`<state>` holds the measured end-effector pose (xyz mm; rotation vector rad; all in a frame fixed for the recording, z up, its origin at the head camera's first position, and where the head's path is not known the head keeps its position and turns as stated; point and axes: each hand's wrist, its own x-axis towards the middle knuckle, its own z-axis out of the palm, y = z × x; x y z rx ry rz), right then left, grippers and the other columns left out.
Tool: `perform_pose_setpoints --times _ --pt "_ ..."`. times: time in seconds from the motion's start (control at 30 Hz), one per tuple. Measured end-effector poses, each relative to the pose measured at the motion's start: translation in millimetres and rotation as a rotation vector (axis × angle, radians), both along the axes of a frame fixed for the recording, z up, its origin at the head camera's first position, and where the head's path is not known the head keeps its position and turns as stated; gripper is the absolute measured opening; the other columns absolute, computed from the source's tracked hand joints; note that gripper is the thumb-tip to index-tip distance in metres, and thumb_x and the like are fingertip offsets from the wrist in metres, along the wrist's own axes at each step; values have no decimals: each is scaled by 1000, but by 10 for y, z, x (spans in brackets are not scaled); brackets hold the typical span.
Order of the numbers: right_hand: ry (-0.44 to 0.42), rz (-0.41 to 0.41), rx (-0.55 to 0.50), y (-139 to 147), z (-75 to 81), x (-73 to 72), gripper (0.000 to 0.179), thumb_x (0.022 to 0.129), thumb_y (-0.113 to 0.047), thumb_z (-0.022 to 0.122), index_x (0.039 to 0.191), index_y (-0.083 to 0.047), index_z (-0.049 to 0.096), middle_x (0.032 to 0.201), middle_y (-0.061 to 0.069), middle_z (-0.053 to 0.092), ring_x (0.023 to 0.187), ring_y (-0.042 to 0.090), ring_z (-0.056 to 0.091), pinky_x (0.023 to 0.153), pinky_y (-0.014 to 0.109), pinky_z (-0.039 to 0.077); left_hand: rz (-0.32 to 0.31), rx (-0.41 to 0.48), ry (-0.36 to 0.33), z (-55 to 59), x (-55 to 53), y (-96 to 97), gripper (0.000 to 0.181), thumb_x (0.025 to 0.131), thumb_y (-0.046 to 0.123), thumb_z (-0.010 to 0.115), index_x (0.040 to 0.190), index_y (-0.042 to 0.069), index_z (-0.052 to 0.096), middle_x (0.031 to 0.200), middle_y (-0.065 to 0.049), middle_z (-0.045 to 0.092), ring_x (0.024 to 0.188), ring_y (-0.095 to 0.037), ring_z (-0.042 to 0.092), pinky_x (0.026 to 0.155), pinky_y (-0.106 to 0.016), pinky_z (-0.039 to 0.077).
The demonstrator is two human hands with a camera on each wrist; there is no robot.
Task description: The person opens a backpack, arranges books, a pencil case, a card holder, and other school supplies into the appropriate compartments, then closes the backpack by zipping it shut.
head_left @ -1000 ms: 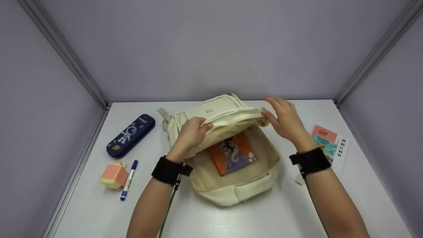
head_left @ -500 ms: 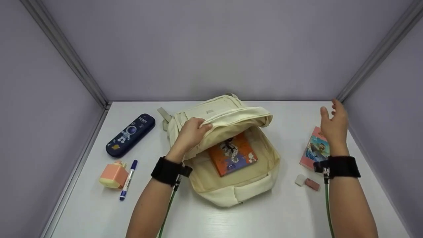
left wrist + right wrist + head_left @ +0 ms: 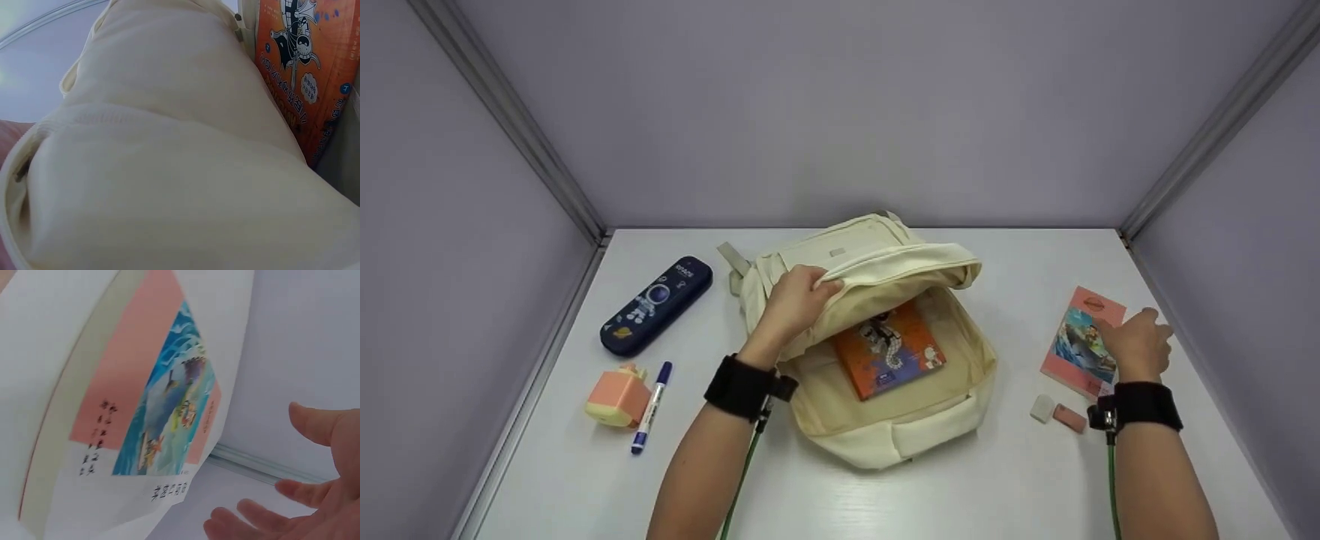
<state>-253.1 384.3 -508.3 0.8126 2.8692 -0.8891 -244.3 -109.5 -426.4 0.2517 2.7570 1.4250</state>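
A cream backpack point(image 3: 847, 442) lies unzipped in the middle of the table, an orange comic-style book point(image 3: 889, 352) inside it. My left hand point(image 3: 791, 304) pinches the edge of the raised flap point(image 3: 900, 271) between thumb and fingers. In the left wrist view the flap's pale lining point(image 3: 169, 185) fills most of the picture, with the orange book at upper right. Over at the right, my right hand point(image 3: 1138, 346) is at the side of a pink book point(image 3: 1076, 341) with a sea picture. Its fingers point(image 3: 259, 514) are spread beside the cover in the right wrist view.
On the left lie a navy astronaut pencil case point(image 3: 656, 307), a pink-and-yellow box-like item point(image 3: 619, 397) and a blue-capped marker point(image 3: 652, 409). Near the pink book's lower end are a white block point(image 3: 1042, 409) and a reddish block point(image 3: 1069, 418), both small. Panels enclose the table.
My right hand has left the flap's right end, swung right, then come down to the pink book. My left hand keeps its grip on the flap, which stays raised.
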Motion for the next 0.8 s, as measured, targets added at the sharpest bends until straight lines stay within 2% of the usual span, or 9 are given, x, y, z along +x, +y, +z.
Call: perform_pose_setpoints --times 0.13,0.3,0.4,0.53,0.67,0.73,0.8 --pt "-154 5 67 48 -92 103 106 90 -57 59 139 26 14 126 52 27 116 64 35 86 65 41 -1 -14 2 10 10 -1 47 99 26 61 61 15 35 53 6 27 45 -10 28 54 -29 28" --pt "-286 72 57 91 -164 231 114 86 -68 57 131 32 23 107 44 43 95 47 48 72 51 48 -3 -9 -3 5 17 11 45 99 26 61 61 15 38 53 6 28 45 -10 28 54 -29 29" --pt "-356 138 -38 140 -160 283 117 86 -70 55 133 32 21 112 43 45 96 42 47 79 51 48 -3 -5 5 -1 14 23 44 98 26 62 62 15 39 55 6 28 47 -10 29 55 -29 30" --pt "-440 184 -175 208 -145 312 115 84 -64 62 137 28 18 119 39 41 105 43 42 92 57 42 1 -7 9 -14 12 22 41 98 26 62 63 14 44 55 6 29 47 -10 30 54 -29 30" --pt "-445 203 -175 248 -163 306 100 83 -54 70 129 27 34 109 32 48 98 41 45 87 53 43 9 -3 -3 -25 18 9 40 97 27 63 63 15 47 54 7 30 46 -9 31 53 -29 32" --pt "-442 200 -165 271 -183 301 97 84 -52 71 127 27 36 107 31 49 96 40 46 85 51 44 7 3 -8 -26 23 7 42 98 27 63 62 15 43 53 7 30 46 -9 31 52 -29 31" --pt "-440 176 -204 310 -203 294 98 81 -51 75 126 28 37 107 32 50 95 40 48 83 49 47 2 7 -14 -28 27 6 43 98 28 62 62 15 42 53 7 29 45 -9 30 52 -28 31"
